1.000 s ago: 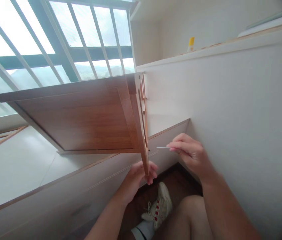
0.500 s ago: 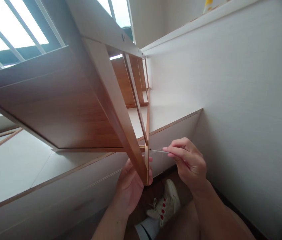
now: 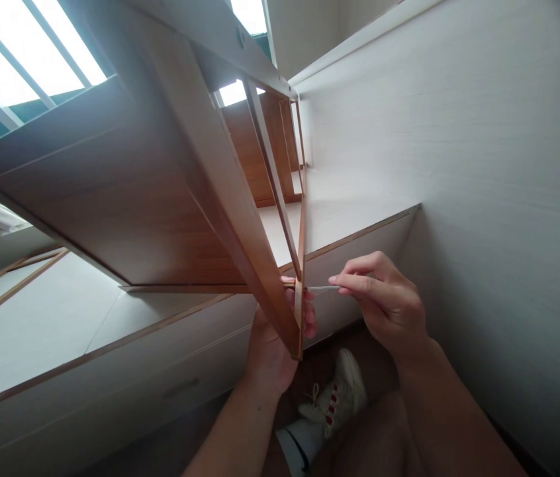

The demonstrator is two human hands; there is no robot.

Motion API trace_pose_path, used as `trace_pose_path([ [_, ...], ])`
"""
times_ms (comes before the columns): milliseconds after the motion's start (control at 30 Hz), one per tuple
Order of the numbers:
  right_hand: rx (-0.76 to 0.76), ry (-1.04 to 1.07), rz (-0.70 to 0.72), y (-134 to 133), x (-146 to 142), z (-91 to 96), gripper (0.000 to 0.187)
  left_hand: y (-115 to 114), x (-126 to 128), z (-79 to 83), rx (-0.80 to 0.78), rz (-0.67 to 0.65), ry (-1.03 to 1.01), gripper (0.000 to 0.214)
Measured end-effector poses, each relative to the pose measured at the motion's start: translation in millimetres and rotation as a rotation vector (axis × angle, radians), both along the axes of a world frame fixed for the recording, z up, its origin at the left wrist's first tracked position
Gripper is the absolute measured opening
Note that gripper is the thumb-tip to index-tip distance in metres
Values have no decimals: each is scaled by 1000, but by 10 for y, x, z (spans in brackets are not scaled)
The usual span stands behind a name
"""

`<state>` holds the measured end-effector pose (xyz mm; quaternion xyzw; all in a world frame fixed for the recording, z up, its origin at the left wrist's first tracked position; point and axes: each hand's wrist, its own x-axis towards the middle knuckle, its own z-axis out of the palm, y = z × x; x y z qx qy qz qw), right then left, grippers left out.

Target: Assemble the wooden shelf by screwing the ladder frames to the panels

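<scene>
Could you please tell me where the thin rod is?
In the head view, the thin rod is right of centre, pinched in the right hand, its tip at the lower part of the wooden frame.

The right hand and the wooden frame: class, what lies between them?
In the head view, a thin rod reaches from the right hand to the wooden frame.

Left hand [image 3: 273, 344] cupped around the lower corner of a slatted brown wooden frame [image 3: 245, 228], fingers emerging on the far side. Right hand [image 3: 392, 298] pinches a thin grey rod [image 3: 322, 287] between thumb and fingers, tip at the corner's outer face, contact unclear. White wall [image 3: 488, 146] to the right; laced sneaker [image 3: 344, 387] below, barred window [image 3: 56, 43] upper left.
</scene>
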<state>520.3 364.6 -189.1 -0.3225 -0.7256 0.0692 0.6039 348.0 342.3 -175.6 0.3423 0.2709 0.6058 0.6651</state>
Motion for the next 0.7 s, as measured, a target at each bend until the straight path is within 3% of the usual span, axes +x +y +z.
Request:
trace_pose_path([
  [700,73,-48,32,50,59,48,27,-44,-18,65,12,-31,34,10],
])
